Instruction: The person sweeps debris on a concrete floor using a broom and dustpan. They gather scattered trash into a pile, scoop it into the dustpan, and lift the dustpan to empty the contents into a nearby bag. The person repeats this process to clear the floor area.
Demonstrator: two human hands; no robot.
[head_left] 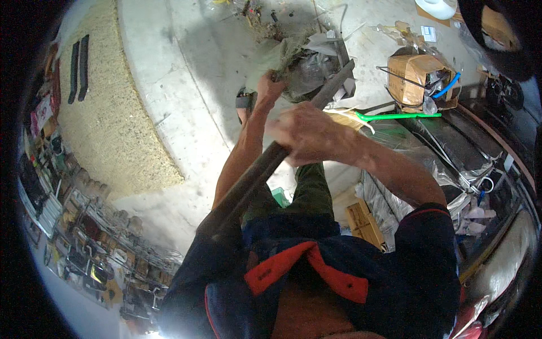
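My right hand (305,133) is closed around a long grey-brown bar (248,181), which slants from beside my left upper arm up to the far right. The bar's far end lies by a dark, open, pan-like container (344,53) with crumpled dark plastic (310,70) in it. Farther forward, my left hand (271,87) has its fingers closed at the lower edge of a grey-green clump of tangled debris (276,59). Motion smears that clump, so its exact kind is unclear. More debris (262,28) is strewn on the floor beyond.
To the right stand a cardboard box (406,79) of scrap and a green-handled tool (401,116) on plastic-wrapped goods (395,141). A tan speckled mat (101,113) bears two black strips (79,68). Crowded shelves (101,226) line the left. A small carton (364,224) lies near my legs.
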